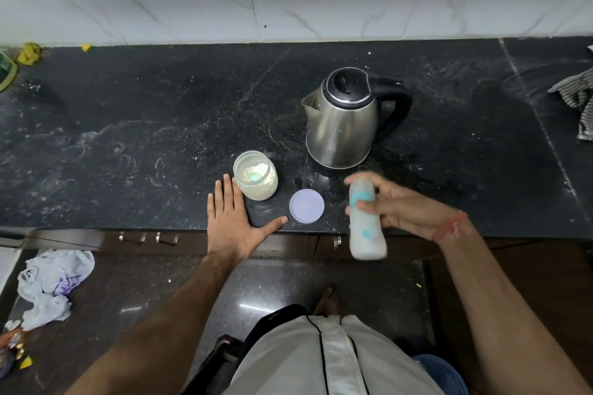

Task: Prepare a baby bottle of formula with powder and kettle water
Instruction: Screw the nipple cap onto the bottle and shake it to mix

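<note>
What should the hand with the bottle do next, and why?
Probably set the bottle down upright, then put the lid back on the jar. The right hand grips a blurred, milky-white bottle, so it looks mixed. The jar stands open with powder, beside the flat left hand.

One kettle (341, 119), one open powder jar (255, 175), one loose lid (306, 205), one bottle (365, 218). Two hands: left (232, 221), right (401, 205). One striped cloth (577, 99), one plastic bag (53, 282).
</note>
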